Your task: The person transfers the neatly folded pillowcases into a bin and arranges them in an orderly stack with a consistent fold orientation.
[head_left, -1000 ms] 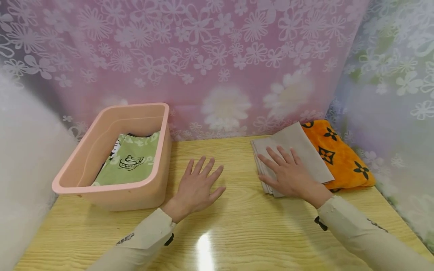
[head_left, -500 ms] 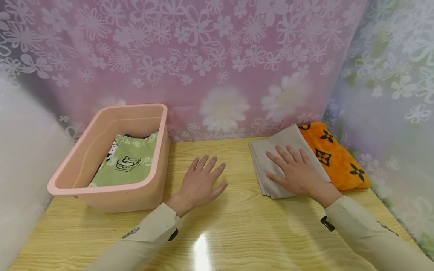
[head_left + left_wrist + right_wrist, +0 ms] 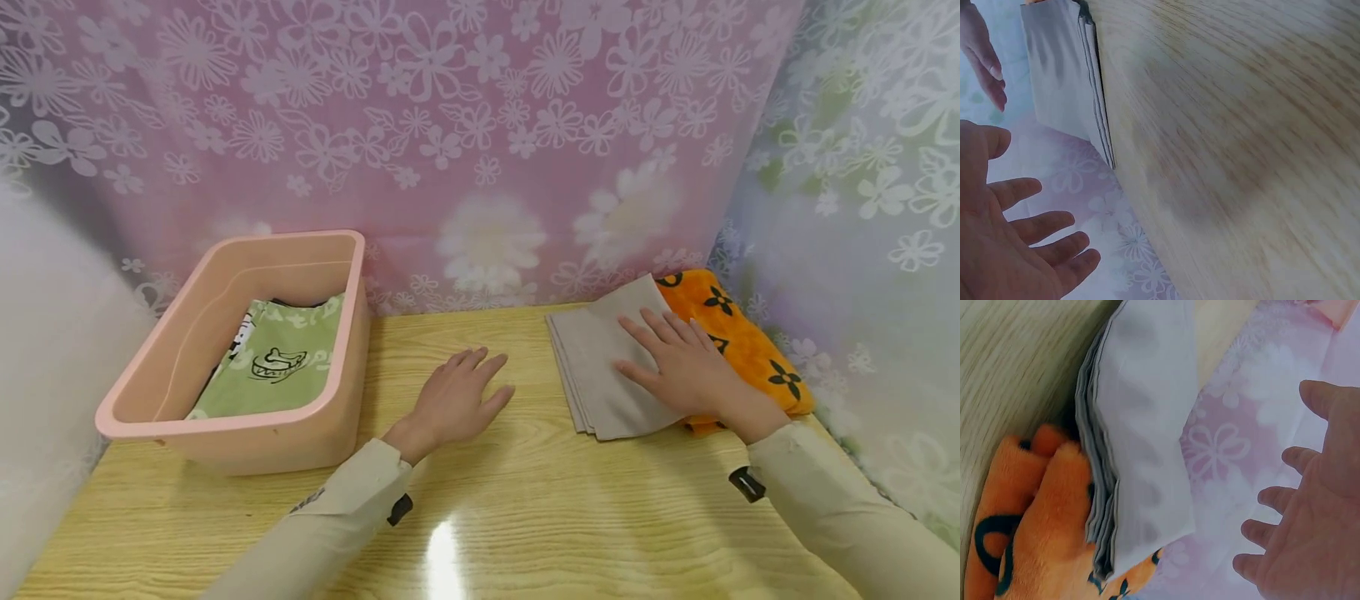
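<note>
A folded light grey cloth (image 3: 600, 367) lies in layers at the right of the table, partly over a folded orange cloth (image 3: 765, 367) with dark flower shapes. Above these two cloths hovers my right hand (image 3: 686, 367), fingers spread. The right wrist view shows a gap between that hand and the grey cloth (image 3: 1144, 431). My left hand (image 3: 453, 400) is held above the bare wood between the tub and the grey cloth, fingers loosely extended and holding nothing. A pink tub (image 3: 225, 427) stands at the left with a folded green printed cloth (image 3: 281, 362) inside.
The wooden table (image 3: 525, 517) extends in front of both arms. Behind it hangs a pink flowered curtain (image 3: 450, 167), and a pale flowered one (image 3: 862, 208) hangs along the right side. Something dark and white-patterned shows beside the green cloth in the tub.
My right hand has shifted right across the grey cloth toward the orange one. My left hand has drifted slightly right. The head view has turned a little, and the cloths look unchanged.
</note>
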The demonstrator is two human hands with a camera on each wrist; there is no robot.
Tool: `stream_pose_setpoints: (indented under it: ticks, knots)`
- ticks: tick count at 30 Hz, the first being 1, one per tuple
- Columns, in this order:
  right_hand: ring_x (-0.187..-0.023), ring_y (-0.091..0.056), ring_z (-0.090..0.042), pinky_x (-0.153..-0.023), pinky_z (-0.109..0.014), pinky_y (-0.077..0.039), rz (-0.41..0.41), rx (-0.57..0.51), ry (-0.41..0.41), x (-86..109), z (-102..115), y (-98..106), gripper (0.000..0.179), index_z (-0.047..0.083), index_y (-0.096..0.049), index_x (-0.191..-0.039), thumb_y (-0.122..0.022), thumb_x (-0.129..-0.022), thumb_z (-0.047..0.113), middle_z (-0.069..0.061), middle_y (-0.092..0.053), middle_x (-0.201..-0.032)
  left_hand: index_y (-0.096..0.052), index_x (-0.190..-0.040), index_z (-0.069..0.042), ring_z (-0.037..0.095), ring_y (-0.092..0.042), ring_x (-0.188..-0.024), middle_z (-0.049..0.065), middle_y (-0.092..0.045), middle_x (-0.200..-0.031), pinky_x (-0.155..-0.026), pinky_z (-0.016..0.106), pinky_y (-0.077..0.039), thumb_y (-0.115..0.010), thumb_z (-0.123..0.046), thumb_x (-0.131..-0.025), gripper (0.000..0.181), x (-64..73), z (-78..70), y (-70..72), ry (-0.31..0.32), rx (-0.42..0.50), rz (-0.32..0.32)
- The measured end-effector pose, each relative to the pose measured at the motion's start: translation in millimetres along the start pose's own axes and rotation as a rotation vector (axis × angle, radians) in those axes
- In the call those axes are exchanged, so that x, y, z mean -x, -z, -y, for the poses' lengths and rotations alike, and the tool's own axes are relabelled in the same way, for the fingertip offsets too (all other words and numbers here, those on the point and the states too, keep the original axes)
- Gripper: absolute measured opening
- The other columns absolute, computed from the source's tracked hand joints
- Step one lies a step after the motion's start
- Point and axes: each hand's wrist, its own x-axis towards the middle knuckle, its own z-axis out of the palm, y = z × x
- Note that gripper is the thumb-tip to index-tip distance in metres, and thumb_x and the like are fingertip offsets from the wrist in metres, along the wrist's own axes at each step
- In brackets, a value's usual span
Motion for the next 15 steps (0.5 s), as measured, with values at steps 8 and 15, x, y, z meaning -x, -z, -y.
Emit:
stream_pose_setpoints:
  ticks: [8,15]
  knots:
    - [-0.136,-0.009,-0.051,-0.106,-0.064,-0.007,-0.012,-0.03,-0.025,-2.9,-17.6,9.9,0.074,0.009,-0.019,-0.153,-0.045,-0.098,0.051,-0.028,-0.012,-0.153,-0.043,-0.145,-0.017,0.028,-0.04,-0.131,0.007,-0.043,-0.144,-0.103,0.047,-0.036,-0.04,-0.046,-0.101,0.053,-11.6,-5.5,-3.8,0.065,0.213,0.028]
    - [-0.135,-0.013,-0.051,-0.104,-0.066,-0.014,-0.003,-0.294,-0.039,-8.0,-38.0,17.1,0.073,0.001,-0.013,-0.152,-0.044,-0.101,0.042,-0.03,-0.012,-0.152,-0.041,-0.145,-0.018,0.026,-0.039,-0.131,0.004,-0.041,-0.146,-0.102,0.046,-0.036,-0.04,-0.045,-0.101,0.052,-24.2,-12.1,-9.8,0.146,0.482,0.077]
